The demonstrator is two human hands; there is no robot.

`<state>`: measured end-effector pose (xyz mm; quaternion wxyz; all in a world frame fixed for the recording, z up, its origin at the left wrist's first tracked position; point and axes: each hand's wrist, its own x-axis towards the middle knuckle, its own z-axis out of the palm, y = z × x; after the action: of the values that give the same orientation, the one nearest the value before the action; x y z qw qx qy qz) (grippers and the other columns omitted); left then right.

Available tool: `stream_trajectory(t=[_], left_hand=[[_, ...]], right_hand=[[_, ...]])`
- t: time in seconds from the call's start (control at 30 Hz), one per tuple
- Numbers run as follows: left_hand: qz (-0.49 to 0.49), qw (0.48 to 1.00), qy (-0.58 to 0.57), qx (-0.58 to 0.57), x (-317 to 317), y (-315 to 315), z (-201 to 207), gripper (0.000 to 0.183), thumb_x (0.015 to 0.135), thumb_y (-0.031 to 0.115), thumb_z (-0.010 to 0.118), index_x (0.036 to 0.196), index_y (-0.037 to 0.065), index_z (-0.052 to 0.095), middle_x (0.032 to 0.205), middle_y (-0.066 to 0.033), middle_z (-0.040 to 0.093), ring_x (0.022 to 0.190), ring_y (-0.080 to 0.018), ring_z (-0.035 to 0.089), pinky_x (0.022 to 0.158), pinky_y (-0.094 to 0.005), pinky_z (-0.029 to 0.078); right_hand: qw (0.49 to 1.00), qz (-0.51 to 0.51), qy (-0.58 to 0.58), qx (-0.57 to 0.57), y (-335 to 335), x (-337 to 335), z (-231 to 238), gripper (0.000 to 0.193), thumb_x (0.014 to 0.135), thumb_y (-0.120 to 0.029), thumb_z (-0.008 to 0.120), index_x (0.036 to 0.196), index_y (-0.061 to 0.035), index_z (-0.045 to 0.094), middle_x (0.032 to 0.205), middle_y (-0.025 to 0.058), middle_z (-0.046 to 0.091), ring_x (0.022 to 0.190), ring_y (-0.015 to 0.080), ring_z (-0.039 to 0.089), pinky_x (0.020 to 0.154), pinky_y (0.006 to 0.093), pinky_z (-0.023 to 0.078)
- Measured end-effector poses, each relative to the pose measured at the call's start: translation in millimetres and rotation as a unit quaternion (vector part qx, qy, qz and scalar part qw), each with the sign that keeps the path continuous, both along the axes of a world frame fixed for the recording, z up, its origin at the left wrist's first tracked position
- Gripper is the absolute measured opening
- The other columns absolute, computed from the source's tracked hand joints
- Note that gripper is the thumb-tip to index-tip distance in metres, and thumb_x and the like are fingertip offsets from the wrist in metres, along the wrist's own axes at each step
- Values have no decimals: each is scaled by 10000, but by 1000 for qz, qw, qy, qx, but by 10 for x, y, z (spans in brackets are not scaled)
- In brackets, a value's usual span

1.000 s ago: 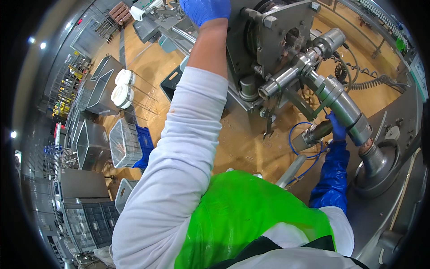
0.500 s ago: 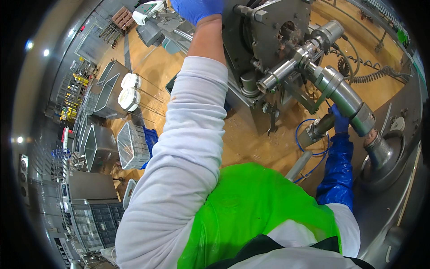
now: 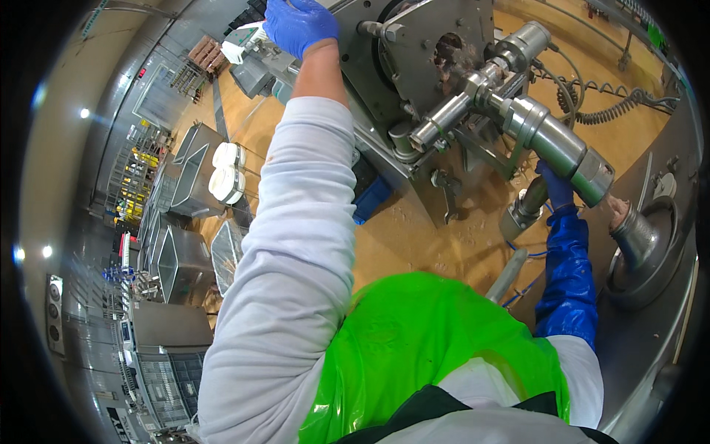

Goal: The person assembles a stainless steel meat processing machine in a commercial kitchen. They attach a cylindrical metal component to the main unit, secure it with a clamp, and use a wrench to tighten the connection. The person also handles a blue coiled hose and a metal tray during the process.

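Tan floor (image 3: 396, 250) bearing metal tubs (image 3: 194, 268), a blue crate (image 3: 372, 200)

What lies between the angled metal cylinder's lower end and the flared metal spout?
In the head view, pinkish material protrudes from the flared metal spout toward the angled metal cylinder; contact is unclear.

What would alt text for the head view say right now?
At a steel machine, a person's blue-gloved right hand is beside a slanting metal cylinder; the blue-gloved left hand is at the picture's top edge, its grip unclear. Pink material shows between the cylinder and a metal spout; metal bins stand at left.
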<state>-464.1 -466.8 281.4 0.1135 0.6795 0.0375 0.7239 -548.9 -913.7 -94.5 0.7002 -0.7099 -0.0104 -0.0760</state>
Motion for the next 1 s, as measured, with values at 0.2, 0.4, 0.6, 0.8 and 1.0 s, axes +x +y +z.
stream_trajectory(t=[0.2,0.4,0.6,0.8,1.0], left_hand=[[3,999,23,-41,86,-105,-14,423,985,306,386,1204,1,579,1166,-225,619,1104,-372,568,968,-423,429],[-21,999,14,-48,66,-130,-40,405,918,304,503,1208,33,580,1094,-186,647,1012,-364,601,904,-433,446],[-18,994,64,-91,23,-349,97,399,962,314,426,1210,46,587,1134,-203,637,1061,-369,590,939,-432,444],[20,973,135,-184,14,-497,127,404,964,347,445,1236,97,608,1158,-194,637,1075,-369,592,932,-427,463],[110,975,173,-85,366,-73,-23,458,978,356,373,1265,48,554,1254,-177,603,1114,-355,589,977,-411,441]], right_hand=[[999,-21,31,-24,-27,-10,-23,521,764,-330,804,1157,-40,622,1140,81,624,1036,192,586,933,345,462],[996,6,23,-81,37,-96,78,702,742,-455,791,1271,-63,547,1252,111,573,1176,252,518,1022,383,392],[989,68,49,-120,-14,-71,-91,765,761,-532,749,1361,-128,498,1347,121,523,1288,279,439,1087,415,329],[948,26,-112,-297,21,-250,324,627,762,-534,739,1170,-82,591,1088,111,631,961,261,592,823,398,469],[883,44,-191,-426,123,-246,370,630,765,-634,671,1046,-73,612,992,120,661,680,264,632,603,383,491]])
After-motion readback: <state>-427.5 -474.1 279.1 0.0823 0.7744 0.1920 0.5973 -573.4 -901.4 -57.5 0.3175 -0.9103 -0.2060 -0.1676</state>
